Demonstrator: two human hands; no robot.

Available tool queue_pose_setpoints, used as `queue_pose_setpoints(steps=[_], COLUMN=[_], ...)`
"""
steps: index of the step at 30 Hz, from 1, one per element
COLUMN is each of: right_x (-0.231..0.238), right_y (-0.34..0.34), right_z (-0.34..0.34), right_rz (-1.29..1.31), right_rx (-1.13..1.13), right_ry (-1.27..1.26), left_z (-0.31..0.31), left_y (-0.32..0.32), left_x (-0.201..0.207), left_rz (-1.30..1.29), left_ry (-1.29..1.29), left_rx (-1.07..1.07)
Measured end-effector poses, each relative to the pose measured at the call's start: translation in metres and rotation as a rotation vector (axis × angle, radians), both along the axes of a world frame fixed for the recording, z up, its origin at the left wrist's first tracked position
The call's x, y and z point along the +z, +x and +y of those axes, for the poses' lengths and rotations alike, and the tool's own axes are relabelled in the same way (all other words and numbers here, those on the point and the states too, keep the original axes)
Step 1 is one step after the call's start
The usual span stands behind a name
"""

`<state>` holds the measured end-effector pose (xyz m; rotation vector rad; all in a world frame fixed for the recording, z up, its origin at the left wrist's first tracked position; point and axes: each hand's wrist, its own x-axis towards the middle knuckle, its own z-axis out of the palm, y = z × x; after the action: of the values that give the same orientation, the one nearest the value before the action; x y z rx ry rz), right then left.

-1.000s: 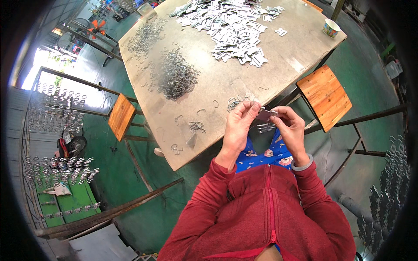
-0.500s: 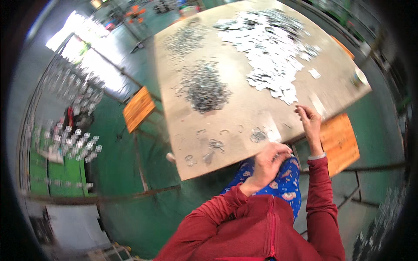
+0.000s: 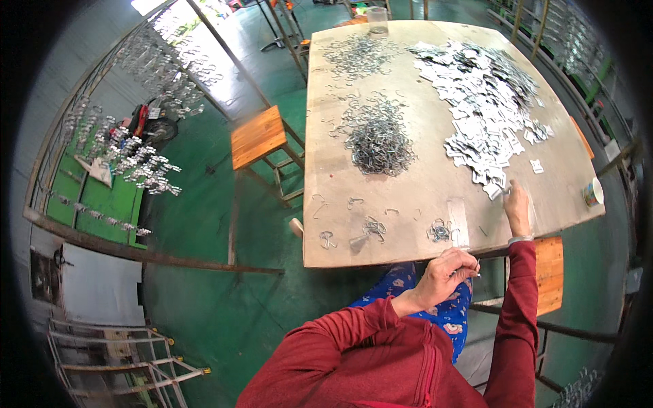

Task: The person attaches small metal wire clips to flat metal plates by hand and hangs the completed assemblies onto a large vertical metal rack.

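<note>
My left hand (image 3: 443, 280) is closed in front of the table's near edge, above my lap. Its thumb and fingers pinch a small metal piece (image 3: 477, 270), mostly hidden by the fingertips. Over the tabletop, my right hand (image 3: 518, 209) has its fingertips drawn together at the near tip of a heap of flat white-and-silver plates (image 3: 469, 129). Whatever sits between those fingertips is too small to make out. Left of my right hand lies a small cluster of bent wire hooks (image 3: 440, 231). A larger heap of wire hooks (image 3: 379, 146) rests left of the plates.
Loose hooks (image 3: 373, 228) lie along the near edge of the table (image 3: 422, 197). A paper cup (image 3: 593, 193) stands by the right edge, a clear container (image 3: 377, 20) at the far edge. Wooden stools (image 3: 258, 138) flank the table. Metal racks with hanging parts (image 3: 146, 166) stand left.
The whole view has shifted, so the table now appears farther right and sharper. My right fingertips remain by the plates' near tip. My left hand has drawn slightly back from the table edge, still pinched.
</note>
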<state>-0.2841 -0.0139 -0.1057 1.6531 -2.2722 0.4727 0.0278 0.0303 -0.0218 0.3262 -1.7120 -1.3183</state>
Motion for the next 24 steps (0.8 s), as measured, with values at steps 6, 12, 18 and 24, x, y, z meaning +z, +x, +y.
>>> queue_pose_setpoints(steps=[6,12,18,24], right_x=[0.072,0.092,0.098,0.108], right_y=[0.111,0.151,0.17,0.183], right_z=[0.049,0.094,0.111,0.109], right_rz=[-1.733,-1.769,-1.751,-1.682], right_rx=[0.157,0.087,0.068,0.049], right_ry=[-0.295,-0.509,-0.619,-0.63], left_z=[-0.009,0.0,0.007,0.005], left_y=[0.001,-0.017,-0.014,-0.01], left_x=[-0.011,-0.027,-0.025,-0.016], left_rz=[-0.061,-0.122,-0.156,-0.177], left_ry=[0.024,0.155,0.172,0.106], left_rx=[0.007,-0.079,-0.095,-0.032])
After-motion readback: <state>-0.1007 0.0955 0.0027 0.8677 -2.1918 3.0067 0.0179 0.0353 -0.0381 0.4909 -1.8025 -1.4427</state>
